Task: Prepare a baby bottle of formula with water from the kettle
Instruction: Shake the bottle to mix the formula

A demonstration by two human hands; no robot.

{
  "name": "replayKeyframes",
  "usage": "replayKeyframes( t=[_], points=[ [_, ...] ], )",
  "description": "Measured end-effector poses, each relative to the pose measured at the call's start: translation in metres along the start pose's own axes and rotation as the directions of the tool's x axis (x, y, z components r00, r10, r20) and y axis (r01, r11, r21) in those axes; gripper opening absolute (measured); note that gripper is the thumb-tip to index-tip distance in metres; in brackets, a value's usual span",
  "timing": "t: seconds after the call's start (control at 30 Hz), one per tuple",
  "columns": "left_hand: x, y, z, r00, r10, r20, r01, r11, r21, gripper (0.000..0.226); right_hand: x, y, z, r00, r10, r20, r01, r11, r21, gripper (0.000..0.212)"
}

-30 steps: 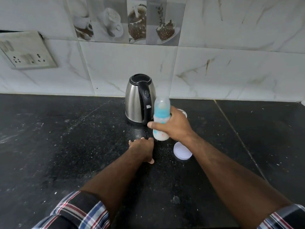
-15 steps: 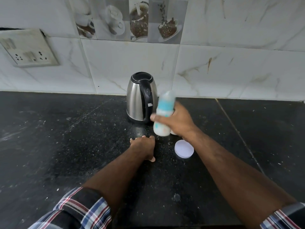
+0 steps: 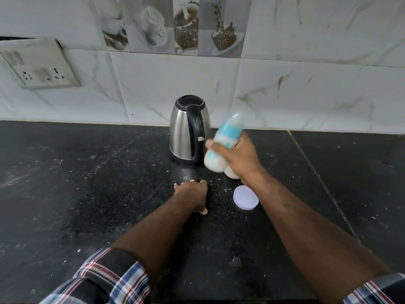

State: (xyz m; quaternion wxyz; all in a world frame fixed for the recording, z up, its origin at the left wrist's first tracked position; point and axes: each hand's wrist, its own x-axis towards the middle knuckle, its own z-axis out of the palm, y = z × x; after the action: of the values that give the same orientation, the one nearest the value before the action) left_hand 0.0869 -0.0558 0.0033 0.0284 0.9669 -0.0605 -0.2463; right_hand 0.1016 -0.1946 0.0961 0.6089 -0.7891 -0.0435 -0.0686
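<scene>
My right hand (image 3: 238, 157) grips a baby bottle (image 3: 223, 142) with a teal collar and milky white liquid inside; the bottle is blurred and tilted with its top toward the right, held above the counter. Just left of it stands a steel kettle (image 3: 186, 128) with a black handle and lid. My left hand (image 3: 192, 196) rests on the black counter (image 3: 87, 183), fingers curled down, holding nothing. A white round lid (image 3: 246, 197) lies flat by my right wrist. A white container (image 3: 231, 172) shows partly under my right hand.
A switch and socket plate (image 3: 41, 66) is on the tiled wall at the left. White powder specks are scattered over the counter around my hands. The counter stretches left and right of the kettle, with a seam (image 3: 317, 178) at the right.
The bottle was upright a second ago and now leans to the right and is blurred by motion in my right hand. My left hand has stayed on the counter.
</scene>
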Motion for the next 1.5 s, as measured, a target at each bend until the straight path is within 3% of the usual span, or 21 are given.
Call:
replayKeyframes(
  t=[0.07, 0.2, 0.3, 0.33, 0.43, 0.47, 0.57, 0.73, 1.03, 1.3, 1.4, 1.5],
  points=[
    [0.000, 0.000, -0.001, 1.000, 0.000, 0.001, 0.000, 1.000, 0.004, 0.096, -0.004, 0.006, 0.002, 0.996, 0.020, 0.082, -0.010, 0.994, -0.112, 0.054],
    [0.001, 0.000, -0.001, 1.000, 0.004, 0.001, -0.004, 1.000, -0.009, 0.096, 0.000, -0.001, 0.001, 0.998, -0.014, -0.057, 0.020, 0.994, 0.104, 0.041],
    [0.001, 0.000, -0.001, 1.000, 0.002, 0.004, -0.002, 1.000, -0.008, 0.093, -0.006, 0.005, 0.005, 0.992, -0.011, 0.129, 0.023, 0.996, -0.088, 0.051],
    [0.001, 0.000, -0.001, 1.000, 0.004, 0.003, -0.004, 1.000, -0.008, 0.092, -0.008, 0.003, 0.005, 0.994, -0.015, 0.106, 0.026, 0.995, -0.099, 0.051],
    [0.001, 0.000, -0.001, 1.000, 0.007, -0.011, -0.007, 1.000, -0.004, 0.092, 0.001, -0.001, 0.001, 0.998, -0.022, -0.058, 0.028, 0.993, 0.114, 0.041],
    [0.000, 0.000, -0.001, 1.000, 0.005, -0.009, -0.005, 1.000, -0.004, 0.092, 0.000, -0.004, 0.001, 0.999, -0.019, -0.045, 0.024, 0.993, 0.116, 0.043],
    [-0.001, 0.001, -0.002, 1.000, 0.002, 0.006, -0.002, 1.000, -0.009, 0.093, -0.008, 0.007, 0.005, 0.986, 0.020, 0.167, -0.002, 0.994, -0.106, 0.052],
    [0.000, 0.001, -0.003, 1.000, -0.002, 0.019, 0.003, 1.000, -0.025, 0.094, -0.007, 0.005, 0.005, 0.991, 0.054, 0.123, -0.065, 0.994, 0.085, 0.037],
    [-0.008, -0.001, -0.003, 1.000, 0.010, 0.025, -0.007, 0.996, -0.089, 0.096, -0.016, 0.020, 0.026, 0.949, 0.220, 0.228, -0.206, 0.975, -0.085, 0.068],
    [-0.009, -0.004, -0.002, 0.999, 0.006, 0.038, -0.001, 0.992, -0.125, 0.090, -0.014, 0.025, 0.019, 0.874, 0.271, 0.403, -0.279, 0.959, -0.039, 0.048],
    [-0.009, -0.003, -0.004, 0.999, 0.008, 0.048, -0.001, 0.991, -0.134, 0.092, -0.015, 0.023, 0.016, 0.898, 0.241, 0.368, -0.241, 0.969, -0.049, 0.062],
    [-0.005, 0.000, -0.004, 1.000, 0.007, 0.022, -0.007, 0.999, -0.035, 0.094, -0.002, 0.003, 0.004, 0.981, 0.109, 0.161, -0.122, 0.990, 0.074, 0.053]
  ],
)
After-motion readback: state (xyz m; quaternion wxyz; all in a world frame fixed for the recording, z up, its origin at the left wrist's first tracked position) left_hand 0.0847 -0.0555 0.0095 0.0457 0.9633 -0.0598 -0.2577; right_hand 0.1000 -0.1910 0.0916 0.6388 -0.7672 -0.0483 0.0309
